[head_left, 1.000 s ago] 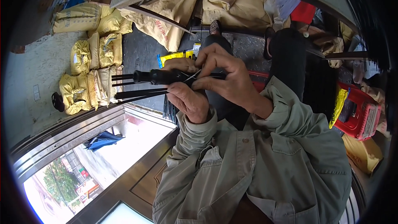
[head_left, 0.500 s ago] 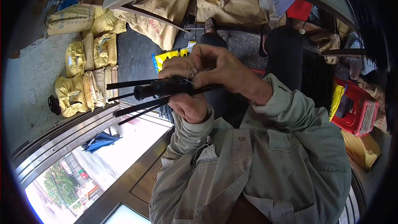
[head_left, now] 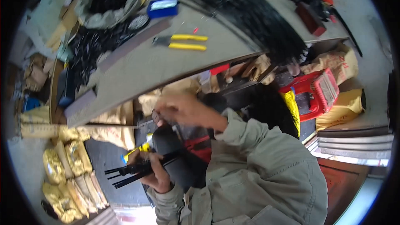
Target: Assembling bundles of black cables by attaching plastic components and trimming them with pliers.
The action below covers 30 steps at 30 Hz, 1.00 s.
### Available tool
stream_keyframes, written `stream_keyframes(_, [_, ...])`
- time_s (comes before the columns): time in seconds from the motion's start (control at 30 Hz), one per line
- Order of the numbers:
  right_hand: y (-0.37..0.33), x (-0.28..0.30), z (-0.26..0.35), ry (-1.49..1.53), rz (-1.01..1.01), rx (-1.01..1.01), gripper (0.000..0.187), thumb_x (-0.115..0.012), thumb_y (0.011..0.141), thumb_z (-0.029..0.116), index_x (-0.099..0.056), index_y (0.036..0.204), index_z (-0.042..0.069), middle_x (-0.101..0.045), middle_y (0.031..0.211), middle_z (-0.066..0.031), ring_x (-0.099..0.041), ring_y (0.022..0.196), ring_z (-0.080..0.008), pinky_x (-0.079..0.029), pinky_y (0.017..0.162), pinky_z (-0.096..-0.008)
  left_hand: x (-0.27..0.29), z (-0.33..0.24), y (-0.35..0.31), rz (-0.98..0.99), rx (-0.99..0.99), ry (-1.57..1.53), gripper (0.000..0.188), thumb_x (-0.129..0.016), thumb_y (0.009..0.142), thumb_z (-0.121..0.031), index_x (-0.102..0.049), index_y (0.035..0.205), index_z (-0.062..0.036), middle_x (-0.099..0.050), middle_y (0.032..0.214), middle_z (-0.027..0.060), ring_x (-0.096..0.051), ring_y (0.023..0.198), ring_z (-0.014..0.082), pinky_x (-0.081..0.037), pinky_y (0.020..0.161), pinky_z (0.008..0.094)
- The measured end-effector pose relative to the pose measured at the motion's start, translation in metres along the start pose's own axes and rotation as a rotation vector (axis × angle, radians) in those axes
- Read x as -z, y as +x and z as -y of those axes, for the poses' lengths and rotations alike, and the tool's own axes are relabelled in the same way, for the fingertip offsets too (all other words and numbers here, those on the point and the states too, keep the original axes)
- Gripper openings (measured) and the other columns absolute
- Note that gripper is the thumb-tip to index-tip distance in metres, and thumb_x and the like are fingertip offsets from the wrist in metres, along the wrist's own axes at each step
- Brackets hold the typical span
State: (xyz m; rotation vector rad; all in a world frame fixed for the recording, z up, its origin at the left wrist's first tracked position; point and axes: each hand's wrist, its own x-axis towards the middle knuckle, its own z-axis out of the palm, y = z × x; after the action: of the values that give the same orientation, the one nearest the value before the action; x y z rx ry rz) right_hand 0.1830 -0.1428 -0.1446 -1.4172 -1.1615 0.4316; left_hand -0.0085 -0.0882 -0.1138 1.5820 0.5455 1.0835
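Observation:
My left hand (head_left: pixel 158 174) is closed around a bundle of thin black strips (head_left: pixel 131 170), low and left of my body, with the strip ends sticking out to the left. Smeared by motion, my right hand (head_left: pixel 183 109) is raised in front of the table's near edge, apart from the bundle; its fingers are too blurred to read. Beyond it, pliers with yellow handles (head_left: pixel 188 42) lie on the grey table (head_left: pixel 141 73). A large spread of long black strips (head_left: pixel 254 16) covers the table's right part.
A blue box (head_left: pixel 163 8) and a heap of short black pieces (head_left: pixel 96 50) sit on the table, near a sack (head_left: pixel 85 10). A red plastic stool (head_left: pixel 310 96) stands at right. Yellow-brown packages (head_left: pixel 68 183) are stacked at left.
The view has swung up and now takes in the tabletop. My right hand has come off the bundle and moved away toward the table. My left hand still holds the bundle.

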Motion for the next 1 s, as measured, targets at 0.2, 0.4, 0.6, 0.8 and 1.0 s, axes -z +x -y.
stream_keyframes(0.2, [0.067, 0.112, -0.029, -1.098, -0.437, 0.176, 0.024, -0.062, 0.075, 0.025, -0.055, 0.083, 0.004, -0.055, 0.083, -0.0102, -0.054, 0.083, -0.0287, -0.045, 0.071, -0.0371, -0.015, 0.004, 0.002, 0.176, -0.010, 0.105, 0.022, -0.049, 0.083, 0.002, -0.043, 0.104, 0.0001, -0.047, 0.078, 0.0055, -0.048, 0.061, 0.0095, -0.039, 0.057, 0.0230])
stream_keyframes(0.4, [0.085, 0.113, -0.040, -1.433, -0.099, 0.356, 0.026, -0.059, 0.071, 0.031, -0.062, 0.077, 0.006, -0.058, 0.072, -0.0114, -0.058, 0.072, -0.0278, -0.048, 0.056, -0.0395, -0.004, -0.010, 0.005, 0.360, 0.213, 0.083, 0.011, -0.051, 0.081, 0.005, -0.049, 0.089, -0.0027, -0.050, 0.084, 0.0068, -0.050, 0.072, 0.0125, -0.042, 0.069, 0.0255])
stream_keyframes(0.6, [0.005, 0.078, 0.035, -0.077, -0.032, -0.262, 0.017, -0.053, 0.086, 0.019, -0.058, 0.085, 0.003, -0.056, 0.066, -0.0113, -0.052, 0.057, -0.0255, -0.043, 0.057, -0.0323, 0.006, -0.012, 0.004, 0.373, -0.095, 0.039, 0.015, -0.051, 0.078, 0.007, -0.046, 0.088, -0.0040, -0.049, 0.085, 0.0069, -0.048, 0.072, 0.0129, -0.041, 0.066, 0.0250])
stream_keyframes(0.8, [-0.049, 0.025, 0.087, -0.842, 0.141, 0.333, 0.010, -0.061, 0.081, 0.014, -0.060, 0.089, 0.009, -0.053, 0.101, -0.0065, -0.054, 0.092, -0.0193, -0.040, 0.084, -0.0333, 0.023, -0.016, -0.011, 0.346, -0.049, -0.047, 0.017, -0.056, 0.075, 0.004, -0.046, 0.088, -0.0016, -0.046, 0.081, 0.0096, -0.046, 0.072, 0.0226, -0.039, 0.066, 0.0334])
stream_keyframes(1.0, [-0.043, 0.030, 0.096, -1.439, -0.223, 0.987, 0.022, -0.068, 0.076, 0.017, -0.062, 0.096, 0.021, -0.048, 0.108, 0.0054, -0.048, 0.105, -0.0109, -0.025, 0.100, -0.0449, 0.025, -0.012, -0.022, 0.378, -0.116, 0.058, 0.022, -0.054, 0.071, 0.005, -0.044, 0.090, -0.0016, -0.045, 0.084, 0.0108, -0.046, 0.071, 0.0228, -0.039, 0.064, 0.0310])
